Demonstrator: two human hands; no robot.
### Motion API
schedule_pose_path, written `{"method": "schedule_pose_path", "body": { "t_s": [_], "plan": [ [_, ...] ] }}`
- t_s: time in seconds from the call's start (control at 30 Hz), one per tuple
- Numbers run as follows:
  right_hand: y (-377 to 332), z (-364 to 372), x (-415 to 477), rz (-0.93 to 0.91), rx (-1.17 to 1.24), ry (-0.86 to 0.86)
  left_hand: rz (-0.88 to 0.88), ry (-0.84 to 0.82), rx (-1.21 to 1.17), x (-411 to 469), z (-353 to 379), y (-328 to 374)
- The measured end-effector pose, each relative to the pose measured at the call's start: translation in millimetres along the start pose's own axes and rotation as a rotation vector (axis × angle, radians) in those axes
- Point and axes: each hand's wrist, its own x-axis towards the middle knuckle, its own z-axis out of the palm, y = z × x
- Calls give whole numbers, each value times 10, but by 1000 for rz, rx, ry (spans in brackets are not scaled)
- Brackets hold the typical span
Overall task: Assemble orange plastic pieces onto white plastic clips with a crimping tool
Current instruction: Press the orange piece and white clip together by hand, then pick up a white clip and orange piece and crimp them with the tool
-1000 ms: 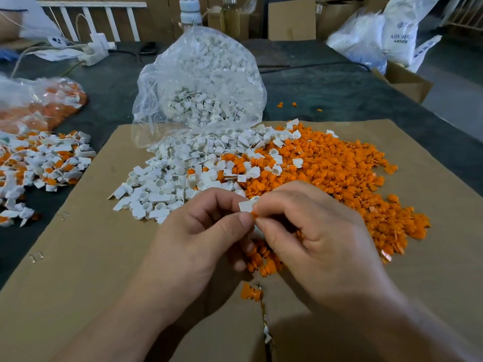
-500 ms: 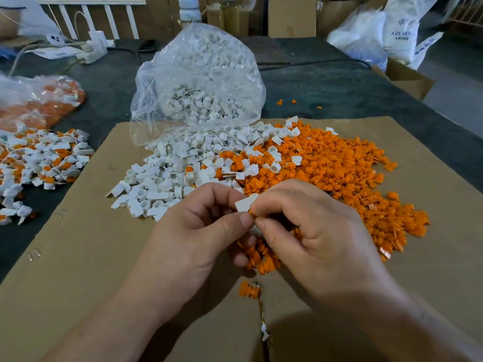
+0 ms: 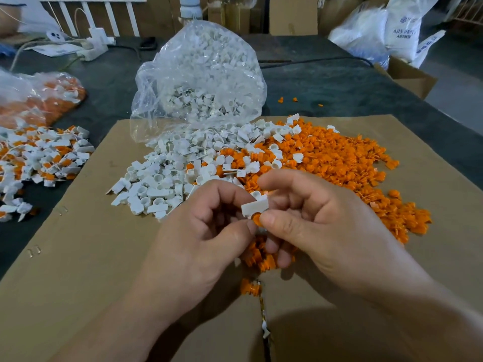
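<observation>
Sitting far left: one clear bag of orange pieces (image 3: 39, 100) on the dark table (image 3: 339, 82), cut off by the frame edge.
Joined parts: one spread heap of white-and-orange parts (image 3: 44, 158), too many to count, on the table just beside the left edge of the cardboard.
Cardboard sheet (image 3: 78, 283): one, brown, flat on the table under both hands.
Staples (image 3: 34, 250): two pairs in the sheet near its left edge.
Clip bag (image 3: 198, 82): one clear bag full of white clips at the sheet's far edge, its mouth open toward the person.
Loose white clips (image 3: 162, 178): one heap, uncountable, on the sheet in front of the bag, mixing on its right with the orange heap.
Left hand (image 3: 198, 244): thumb and forefinger pinch one white clip (image 3: 254, 206), held above the sheet between the two hands.
Orange piece (image 3: 257, 219): one, touching the clip's underside.
Right hand (image 3: 321, 226): thumb and forefinger are clamped on that orange piece, the other fingers curled.
Small orange clump (image 3: 250, 287): one, on the sheet below the hands.
Loose orange pieces (image 3: 339, 163): one broad heap, uncountable, on the sheet's right half.
Stray orange bits (image 3: 281, 100): three, on the table beyond the sheet.
Cardboard box (image 3: 410, 77): one, open, at the far right.
</observation>
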Motion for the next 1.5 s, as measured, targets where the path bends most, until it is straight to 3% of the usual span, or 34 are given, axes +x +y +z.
{"method": "schedule_pose_path", "body": {
  "t_s": [0.13,0.37,0.7,0.93,1.1,1.2,1.3,1.4,1.5],
  "plan": [
    [17,20,-15,-23,-196,-42,49,39,149,-8,3,36],
    [20,35,-6,-114,-372,-36,76,52,181,-17,34,64],
    [-5,60,-11,-98,-297,0,56,52,117,-33,20,15],
    [-11,4,-16,-86,-277,8,-66,-45,-172,16,-14,36],
    [-3,8,-15,-120,-296,7,-282,-126,-431,33,-16,26],
    [27,-23,6,-194,-452,52,-346,-140,-484,52,-4,25],
    [34,-138,24,-255,-774,121,-345,-79,-526,75,-22,28],
    [43,-249,27,-112,-1069,-63,-345,-31,-521,78,-68,25],
    [102,-286,38,37,-1202,-222,-351,-14,-523,80,-93,12]
  ]
}}
